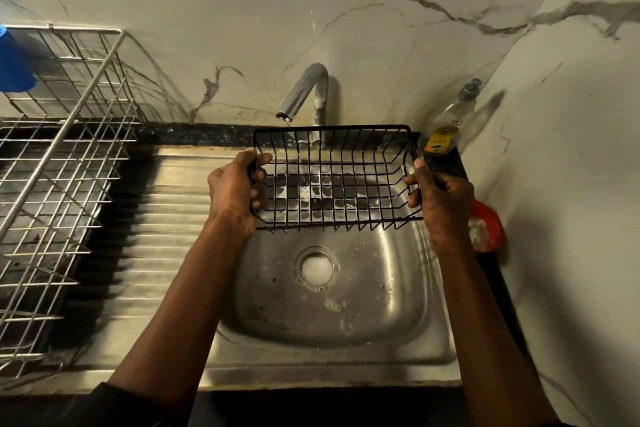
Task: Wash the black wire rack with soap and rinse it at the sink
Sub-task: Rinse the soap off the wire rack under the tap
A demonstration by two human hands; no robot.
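While hands grip ends, black wire rack [334,180] spans sideways (open-side up).

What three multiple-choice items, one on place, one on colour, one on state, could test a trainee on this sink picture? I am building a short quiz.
1. Where is the black wire rack?
A. Lying in the basin
B. Held above the sink, below the tap
C. On the drainboard

2. What colour is the object at the left edge beside the steel dish rack?
A. Blue
B. Green
C. White

3. How is the rack gripped?
A. One hand only
B. Nobody holds it
C. Both hands, one at each end

Answers:
1 B: the rack hangs clear of the basin floor, with the drain showing beneath it.
2 A: the blue object is plainly blue.
3 C: the left hand and the right hand each clasp an end.
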